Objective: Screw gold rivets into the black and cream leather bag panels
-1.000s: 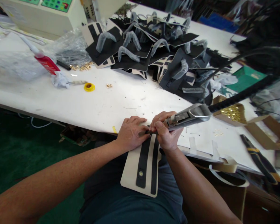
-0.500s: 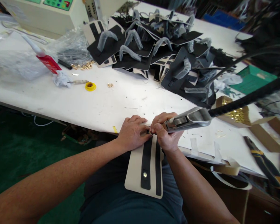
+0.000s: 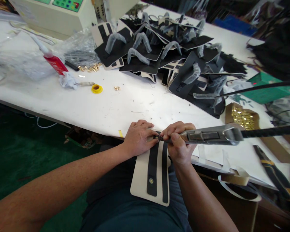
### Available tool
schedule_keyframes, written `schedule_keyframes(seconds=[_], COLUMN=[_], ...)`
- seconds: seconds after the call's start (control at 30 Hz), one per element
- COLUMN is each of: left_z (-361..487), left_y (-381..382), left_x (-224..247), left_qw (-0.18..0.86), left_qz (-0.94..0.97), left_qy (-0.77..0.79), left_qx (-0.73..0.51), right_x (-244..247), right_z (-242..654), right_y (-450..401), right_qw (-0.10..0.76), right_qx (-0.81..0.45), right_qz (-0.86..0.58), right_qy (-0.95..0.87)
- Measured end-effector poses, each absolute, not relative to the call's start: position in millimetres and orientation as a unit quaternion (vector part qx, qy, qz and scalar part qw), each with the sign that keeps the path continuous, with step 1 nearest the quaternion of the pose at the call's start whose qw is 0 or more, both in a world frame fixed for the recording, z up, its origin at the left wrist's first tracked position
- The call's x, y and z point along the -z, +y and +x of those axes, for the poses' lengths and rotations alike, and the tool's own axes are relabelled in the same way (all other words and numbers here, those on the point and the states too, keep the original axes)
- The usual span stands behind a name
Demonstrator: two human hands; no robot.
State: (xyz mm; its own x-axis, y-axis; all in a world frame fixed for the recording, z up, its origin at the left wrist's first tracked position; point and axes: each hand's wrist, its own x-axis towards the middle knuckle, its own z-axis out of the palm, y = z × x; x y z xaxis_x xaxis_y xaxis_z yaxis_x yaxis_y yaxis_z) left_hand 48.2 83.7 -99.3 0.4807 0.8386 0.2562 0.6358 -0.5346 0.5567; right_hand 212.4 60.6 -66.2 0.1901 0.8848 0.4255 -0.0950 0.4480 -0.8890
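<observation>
A beige panel (image 3: 140, 180) with two black strips lies over my lap, its far end at the table's edge. A round metal fastener (image 3: 151, 181) sits near the lower end of one strip. My left hand (image 3: 138, 138) holds the panel's far end down, thumb and forefinger closed beside the tool's tip. In my right hand (image 3: 181, 145) is a silver air screwdriver (image 3: 207, 136), held nearly level, with a black hose (image 3: 270, 131) running off to the right. Its tip meets the strip's far end by my left fingertips; what lies right under it is hidden.
A heap of black panels with wrapped handles (image 3: 145, 61) covers the table's back. A red glue bottle (image 3: 55, 63), yellow cap (image 3: 97, 89) and small brass parts (image 3: 117, 88) lie left. At right are a box of brass parts (image 3: 243, 117) and pliers (image 3: 272, 170).
My right hand has moved a little right, and the screwdriver has tilted from slanting to nearly level. My left hand and the panel have hardly moved. The view has shifted slightly.
</observation>
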Motion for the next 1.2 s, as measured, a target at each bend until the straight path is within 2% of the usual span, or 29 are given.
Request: schedule_keyframes(seconds=[0.23, 0.7, 0.93, 1.2], left_z=[48.1, 50.2, 49.7, 48.1], left_y=[84.0, 83.5, 83.7, 83.5], left_x=[98.5, 98.6, 96.6, 96.5], left_qw=[0.207, 0.205, 0.21, 0.202], left_qz=[0.833, 0.831, 0.83, 0.836], left_qy=[0.445, 0.452, 0.451, 0.443], left_qx=[-0.255, -0.251, -0.253, -0.254], right_x=[65.0, 75.0, 68.6, 72.0], right_z=[200.7, 205.2, 202.1, 204.8], right_y=[63.2, 68.8, 66.7, 67.9], right_qw=[0.707, 0.668, 0.7, 0.678], right_qx=[-0.336, -0.338, -0.353, -0.353], right_qz=[-0.374, -0.381, -0.344, -0.356], right_qy=[-0.497, -0.542, -0.517, -0.538])
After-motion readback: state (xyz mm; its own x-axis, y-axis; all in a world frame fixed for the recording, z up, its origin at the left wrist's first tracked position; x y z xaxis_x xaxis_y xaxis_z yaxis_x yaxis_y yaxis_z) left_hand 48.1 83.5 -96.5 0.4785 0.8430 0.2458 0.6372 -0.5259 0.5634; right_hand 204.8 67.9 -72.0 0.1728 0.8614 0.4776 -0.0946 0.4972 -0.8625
